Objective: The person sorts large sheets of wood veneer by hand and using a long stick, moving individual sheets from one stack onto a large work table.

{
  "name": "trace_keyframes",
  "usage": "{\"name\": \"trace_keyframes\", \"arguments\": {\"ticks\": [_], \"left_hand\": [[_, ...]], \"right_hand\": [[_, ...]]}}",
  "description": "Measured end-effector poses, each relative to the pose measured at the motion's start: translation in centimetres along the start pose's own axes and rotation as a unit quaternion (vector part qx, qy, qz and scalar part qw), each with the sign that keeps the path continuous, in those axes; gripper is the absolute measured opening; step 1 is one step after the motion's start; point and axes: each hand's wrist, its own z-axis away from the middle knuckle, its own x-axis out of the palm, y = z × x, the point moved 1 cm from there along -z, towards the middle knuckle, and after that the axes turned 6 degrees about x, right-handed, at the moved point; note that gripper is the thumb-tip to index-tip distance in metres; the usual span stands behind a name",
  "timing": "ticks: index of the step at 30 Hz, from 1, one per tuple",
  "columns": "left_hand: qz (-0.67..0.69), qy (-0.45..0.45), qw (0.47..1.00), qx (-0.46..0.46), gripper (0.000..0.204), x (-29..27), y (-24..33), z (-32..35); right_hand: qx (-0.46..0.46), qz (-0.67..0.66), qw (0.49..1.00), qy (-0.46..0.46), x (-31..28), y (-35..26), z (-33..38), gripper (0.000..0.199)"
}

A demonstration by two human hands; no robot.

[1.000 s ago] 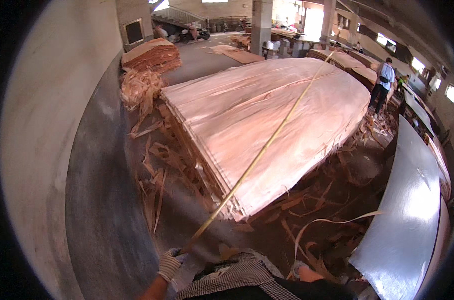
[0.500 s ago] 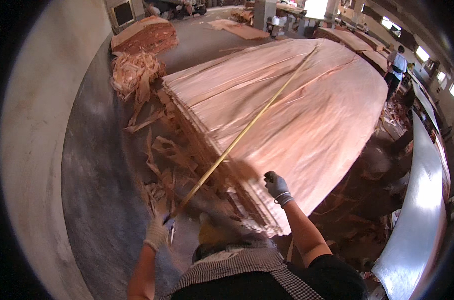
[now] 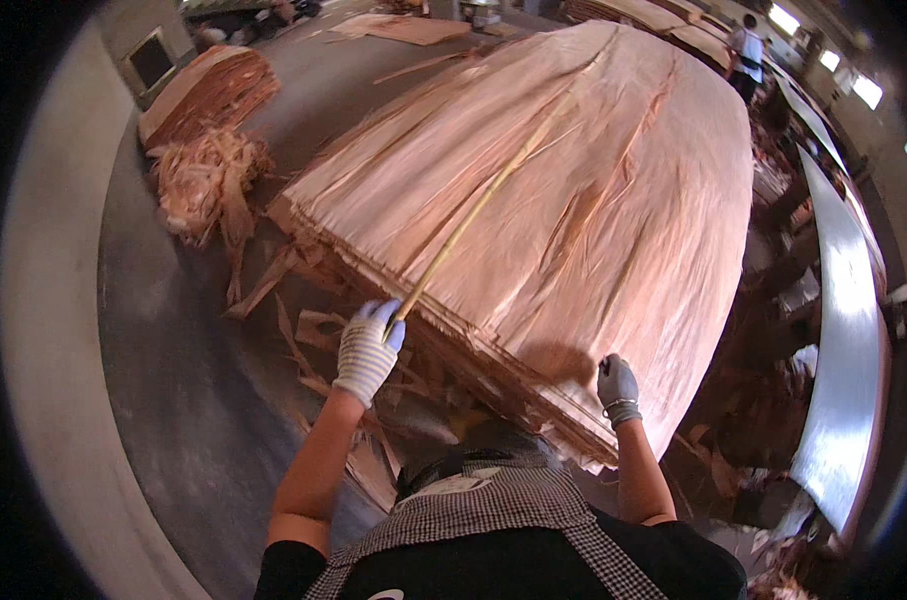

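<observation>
A long, thin yellowish pole (image 3: 463, 222) lies slantwise over a large stack of wood veneer sheets (image 3: 663, 230). Its near end is gripped by my left hand (image 3: 368, 345), in a striped white glove with bluish fingers, beside the stack's front left edge. My right hand (image 3: 618, 385), gloved in grey with bands at the wrist, is closed low over the near right part of the top sheet. What it holds, if anything, is hidden. The top sheet is pinkish brown, with long folds running away from me; the stack's near edge is ragged.
Shredded veneer (image 3: 201, 185) is heaped at the left, before a smaller veneer stack (image 3: 208, 92). Loose strips litter the floor around the large stack. A shiny metal sheet (image 3: 841, 350) runs along the right side. Another person (image 3: 745, 58) stands at the far right.
My left hand has moved up and right with the pole, now nearer the stack's edge. The right hand has shifted right, still closed. The whole view has turned somewhat.
</observation>
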Motion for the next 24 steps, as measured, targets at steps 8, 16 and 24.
{"name": "trace_keyframes", "arguments": {"ticks": [8,16,24], "left_hand": [[0.019,-0.155,0.978,0.137,0.034,6.4,-4.4,-7.4],[0.174,-0.202,0.944,0.194,0.029,7.4,-7.2,-12.1],[0.272,-0.271,0.862,0.330,0.023,9.0,-9.1,-15.4]], "right_hand": [[0.114,-0.471,0.815,-0.318,6.2,-16.4,-2.5,0.033],[0.126,-0.236,0.960,-0.079,5.2,-19.2,-4.0,0.027],[0.387,0.056,0.912,0.126,6.4,-13.8,-0.3,0.030]]}}
